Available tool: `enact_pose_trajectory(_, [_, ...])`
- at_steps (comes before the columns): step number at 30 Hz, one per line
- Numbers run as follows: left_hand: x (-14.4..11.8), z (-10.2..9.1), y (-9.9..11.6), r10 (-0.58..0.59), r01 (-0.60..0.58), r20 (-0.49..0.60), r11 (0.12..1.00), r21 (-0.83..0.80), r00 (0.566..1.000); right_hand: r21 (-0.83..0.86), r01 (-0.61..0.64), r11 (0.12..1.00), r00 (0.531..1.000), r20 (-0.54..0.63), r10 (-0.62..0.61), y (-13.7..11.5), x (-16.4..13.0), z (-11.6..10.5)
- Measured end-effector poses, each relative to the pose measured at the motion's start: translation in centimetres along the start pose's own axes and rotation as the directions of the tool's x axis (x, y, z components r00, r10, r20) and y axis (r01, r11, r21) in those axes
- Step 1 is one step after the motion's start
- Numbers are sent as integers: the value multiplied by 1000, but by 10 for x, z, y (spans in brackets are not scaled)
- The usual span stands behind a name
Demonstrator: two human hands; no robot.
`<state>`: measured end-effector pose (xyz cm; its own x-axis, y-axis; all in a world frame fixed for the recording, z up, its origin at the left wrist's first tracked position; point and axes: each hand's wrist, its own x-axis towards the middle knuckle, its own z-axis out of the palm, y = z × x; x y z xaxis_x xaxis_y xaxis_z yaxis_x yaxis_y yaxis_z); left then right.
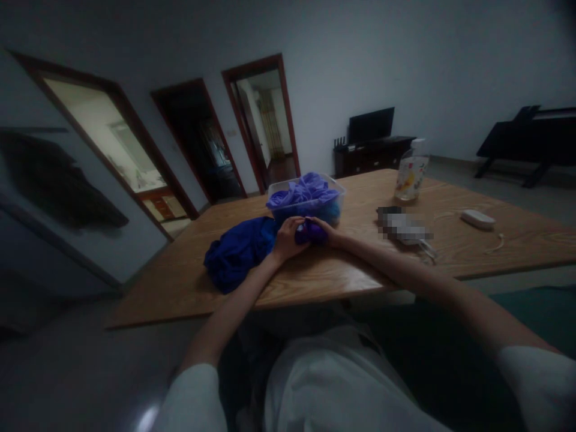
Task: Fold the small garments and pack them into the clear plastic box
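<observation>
Both hands meet near the middle of the table (315,282). The left hand (288,237) and right hand (327,231) are each curled closed around a small purple cloth bundle (309,231), which lies between them with its long axis running left to right. Its shape is mostly hidden by fingers and dim light. Left, a blue cloth heap (238,255); just beyond, a clear tub (335,207) of purple cloths.

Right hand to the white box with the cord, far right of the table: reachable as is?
Probably yes. The right hand is busy gripping a small purple cloth with the left hand, but bare tabletop lies between it and the white box; only a blurred item sits partway.
</observation>
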<state>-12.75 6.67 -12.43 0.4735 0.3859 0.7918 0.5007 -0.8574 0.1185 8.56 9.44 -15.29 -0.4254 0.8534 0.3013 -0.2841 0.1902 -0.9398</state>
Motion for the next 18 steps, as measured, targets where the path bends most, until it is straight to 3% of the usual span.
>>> enact_pose_trajectory(4, [-3, 6, -15, -234, 232, -125, 972, -26, 964, 158, -166, 973, 986, 46, 160, -4, 2, 10])
enact_pose_trajectory(8, [-6, 4, -27, -298, 303, -140, 953, 16, 944, 317, -339, 886, 938, 185, 293, -6, 7, 18])
enact_pose_trajectory(11, [-7, -1, -29, -254, 256, -96, 967, 11, 962, 348, -373, 860, 928, 145, 343, -8, 9, 19])
enact_pose_trajectory(18, [-2, -12, -15, -5, 10, 53, 995, -102, 999, 368, -380, 849, 917, 27, 399, -15, 9, 17])
